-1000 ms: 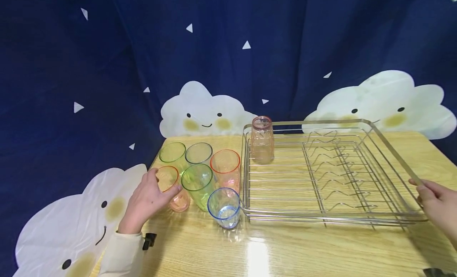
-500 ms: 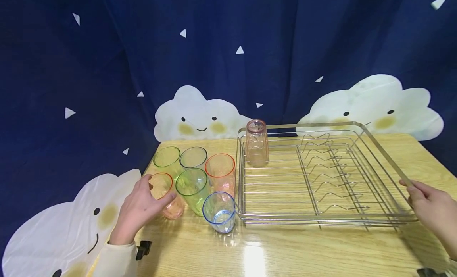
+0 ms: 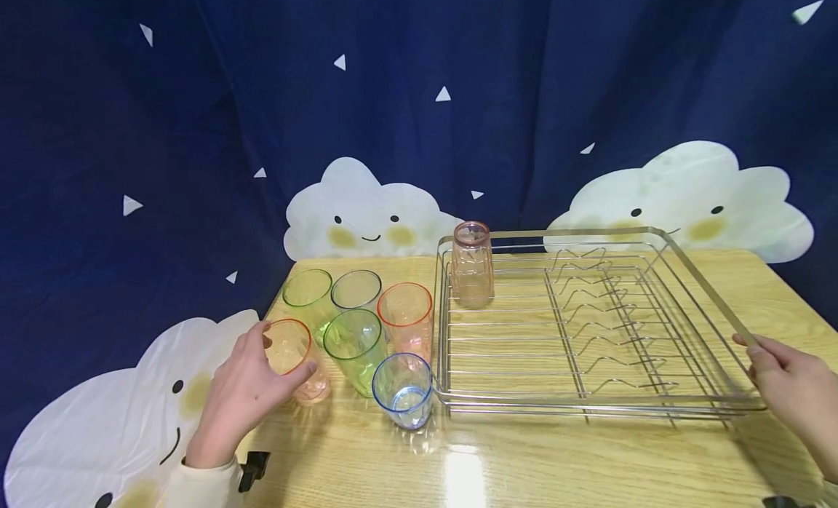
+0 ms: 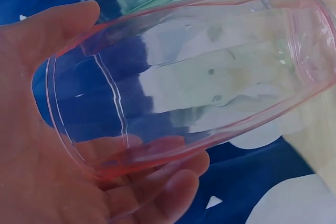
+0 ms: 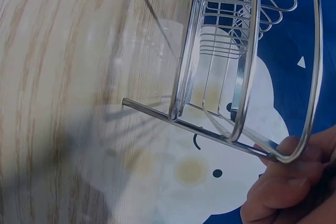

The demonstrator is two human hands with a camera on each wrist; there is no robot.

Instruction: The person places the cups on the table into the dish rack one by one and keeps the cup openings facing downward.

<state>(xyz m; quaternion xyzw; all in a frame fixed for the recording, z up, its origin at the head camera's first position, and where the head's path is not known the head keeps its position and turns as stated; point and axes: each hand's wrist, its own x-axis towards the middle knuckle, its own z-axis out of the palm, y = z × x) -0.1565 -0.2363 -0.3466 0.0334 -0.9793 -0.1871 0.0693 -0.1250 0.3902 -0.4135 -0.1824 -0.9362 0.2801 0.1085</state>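
My left hand (image 3: 242, 391) grips a pinkish-orange tumbler (image 3: 288, 348) near its rim, thumb on one side and fingers on the other. In the left wrist view this clear, faceted tumbler (image 4: 210, 72) spans the picture, mouth toward the palm; whether its base touches the table I cannot tell. Right beside it stands a bright green tumbler (image 3: 356, 348). On the far right, my right hand (image 3: 792, 381) holds the rim of a metal wire dish rack (image 3: 710, 293). The right wrist view shows fingers (image 5: 283, 190) pinching the rack's corner wire.
Upright tumblers stand left of the rack: yellow-green (image 3: 308, 297), dark-rimmed (image 3: 356, 293), red-rimmed (image 3: 406, 319) and blue-rimmed (image 3: 402, 391). A pink tumbler (image 3: 473, 268) sits upside down in the rack's back left corner. Behind the wooden table (image 3: 524, 464) hangs a navy curtain (image 3: 393, 115).
My left hand and its tumbler have shifted slightly left, widening the gap to the green tumbler. The head view has turned a little; the right hand stays on the rack.
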